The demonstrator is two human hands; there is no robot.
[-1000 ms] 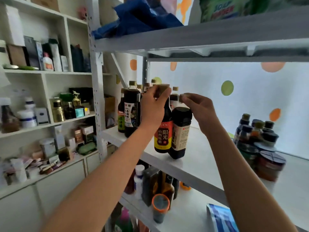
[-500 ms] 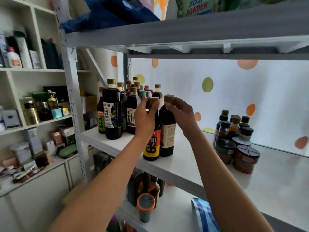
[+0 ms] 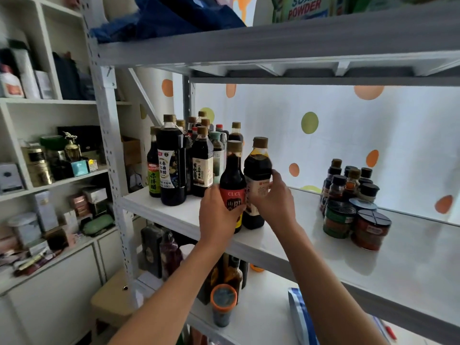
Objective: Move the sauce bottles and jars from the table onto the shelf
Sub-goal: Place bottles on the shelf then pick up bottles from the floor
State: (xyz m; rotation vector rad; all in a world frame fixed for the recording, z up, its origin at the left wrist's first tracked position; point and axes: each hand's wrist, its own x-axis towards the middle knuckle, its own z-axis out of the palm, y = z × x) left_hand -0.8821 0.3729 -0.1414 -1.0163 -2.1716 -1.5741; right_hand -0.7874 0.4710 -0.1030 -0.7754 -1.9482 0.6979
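Two dark bottles stand touching near the shelf's [image 3: 174, 215] front edge. Left hand [image 3: 219, 215] grips the red-label bottle [image 3: 232, 185]; right hand [image 3: 273, 197] grips the white-label bottle [image 3: 257, 170] beside it.

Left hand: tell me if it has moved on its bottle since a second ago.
Yes. The left hand slid down from the cap of the red-label bottle to its label, nearer the shelf.
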